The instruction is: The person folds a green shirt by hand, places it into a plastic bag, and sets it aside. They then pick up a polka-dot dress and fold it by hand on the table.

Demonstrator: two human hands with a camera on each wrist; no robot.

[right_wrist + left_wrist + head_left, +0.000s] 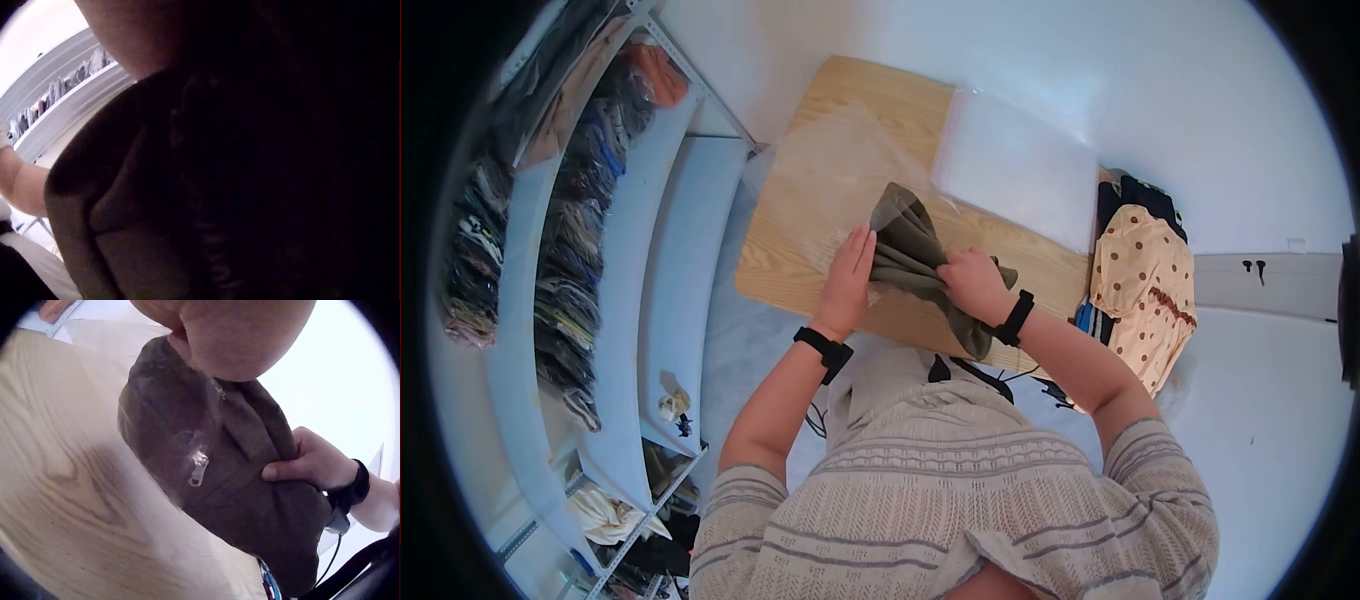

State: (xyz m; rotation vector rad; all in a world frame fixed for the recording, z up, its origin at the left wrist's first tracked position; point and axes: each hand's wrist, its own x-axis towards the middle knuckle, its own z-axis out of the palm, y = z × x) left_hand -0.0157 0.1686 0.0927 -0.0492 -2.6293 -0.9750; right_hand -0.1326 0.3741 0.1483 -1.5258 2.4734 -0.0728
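An olive-green garment (915, 252), bunched and folded, lies over the near part of the wooden table. One end sits under a clear plastic bag (835, 165) that spreads over the tabletop. A small clear zip slider (199, 473) hangs on the bag's edge against the dark cloth. My left hand (850, 278) holds the bag's edge at the garment's left side, fingers extended and thumb mostly hidden. My right hand (978, 286) grips the garment at its right part, with the thumb (281, 470) on top of the cloth. The right wrist view is mostly dark cloth.
A stack of clear plastic bags (1018, 165) lies at the table's back right. Piled clothes, with a peach polka-dot garment (1145, 262) on top, stand beyond the right edge. Shelves (625, 260) of bagged clothes line the left. The wooden table (775, 250) has rounded corners.
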